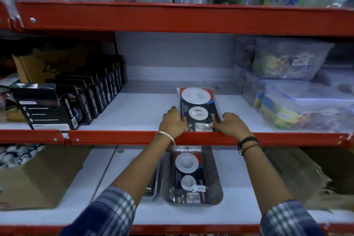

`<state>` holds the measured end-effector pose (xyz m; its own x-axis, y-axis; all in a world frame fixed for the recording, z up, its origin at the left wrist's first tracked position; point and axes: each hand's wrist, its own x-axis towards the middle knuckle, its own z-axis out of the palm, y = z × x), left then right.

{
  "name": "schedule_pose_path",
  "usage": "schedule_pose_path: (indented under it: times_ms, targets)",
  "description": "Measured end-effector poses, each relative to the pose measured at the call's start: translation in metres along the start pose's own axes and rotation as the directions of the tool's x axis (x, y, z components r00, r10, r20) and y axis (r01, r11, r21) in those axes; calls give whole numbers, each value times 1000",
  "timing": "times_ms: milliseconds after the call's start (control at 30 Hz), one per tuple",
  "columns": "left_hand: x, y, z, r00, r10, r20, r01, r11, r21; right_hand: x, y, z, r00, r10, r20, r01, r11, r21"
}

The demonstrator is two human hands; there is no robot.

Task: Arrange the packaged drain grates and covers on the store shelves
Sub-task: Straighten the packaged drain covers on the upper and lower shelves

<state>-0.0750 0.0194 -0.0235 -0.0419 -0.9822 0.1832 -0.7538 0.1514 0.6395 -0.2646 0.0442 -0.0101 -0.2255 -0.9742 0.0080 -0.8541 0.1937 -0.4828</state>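
Both hands' grip (199, 122), seemingly flanking drain-cover pack (198, 108), arms outstretched.

Retail shop aisle, red metal shelves (172, 19), rows of black boxed goods (76, 99), plastic-wrapped merchandise (298, 109)

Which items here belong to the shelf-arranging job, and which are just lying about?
Part of the job:
flat red-and-black drain cover packet, held by left hand and right hand
matching packet in grey tray

Just lying about:
black tape boxes
brown cardboard box
clear plastic containers
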Motion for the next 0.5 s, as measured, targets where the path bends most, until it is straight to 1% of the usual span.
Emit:
schedule_pose_path:
  times_ms: [100,133,167,200,233,267,300,333,367,433,500]
  targets:
    - [7,1,7,997,-54,-56,44,985,-169,6,3,-2,999,-15,-38,19,994,104]
    - [8,3,8,993,-83,-87,60,968,-242,9,3,-3,997,-43,-65,55,982,182]
    - [9,6,6,988,-109,-114,66,944,-324,9,1,-6,996,-52,-78,73,952,296]
    - [8,11,4,983,-138,-123,75,906,-416,9,0,-9,994,-56,-92,90,902,423]
    - [5,16,0,978,-170,-118,86,852,-516,10,-3,-12,995,-36,-89,80,827,556]
    - [1,21,-4,975,-198,-100,99,794,-600,9,-3,-14,997,-15,-79,65,733,677]
    - [-4,23,-7,972,-218,-89,105,740,-664,6,-4,-18,998,-14,-59,53,651,757]
    - [-11,26,-13,970,-229,-81,110,712,-693,1,-3,-21,998,-36,-50,62,584,809]
    - [-19,26,-16,970,-229,-77,106,692,-715,-7,-3,-25,997,-61,-39,66,553,830]
    - [-35,21,-23,975,-213,-67,95,668,-738,-24,-1,-29,994,-108,-16,70,524,849]
    - [-56,12,-29,982,-187,-28,101,645,-757,-42,4,-25,991,-126,-37,96,501,860]
